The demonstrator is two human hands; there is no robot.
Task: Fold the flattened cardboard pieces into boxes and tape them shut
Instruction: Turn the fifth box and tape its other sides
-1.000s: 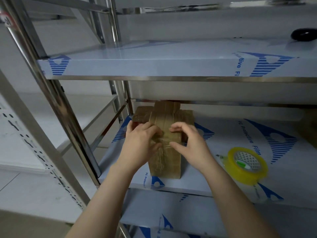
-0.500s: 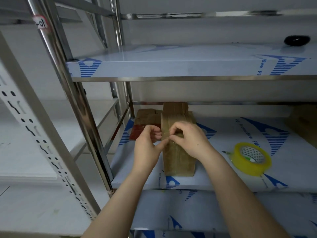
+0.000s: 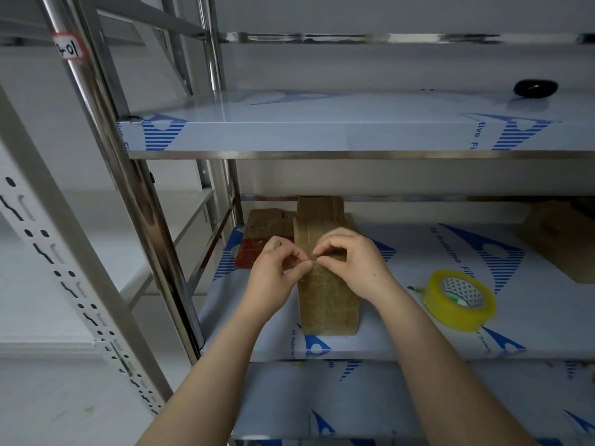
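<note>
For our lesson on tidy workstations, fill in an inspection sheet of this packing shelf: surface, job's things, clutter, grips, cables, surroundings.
Surface: steel shelf covered in blue-printed protective film.
Job's things: taped box sits near the front edge; yellow tape roll lies to its right, apart; flattened cardboard lies behind on the left.
Clutter: brown box at the right edge; black object on the upper shelf.
Grips: left hand and right hand both pinch one spot on the taped box's top.
Cables: nothing seen.
Surroundings: chrome rack posts, one with a label; white perforated upright at left.
</note>
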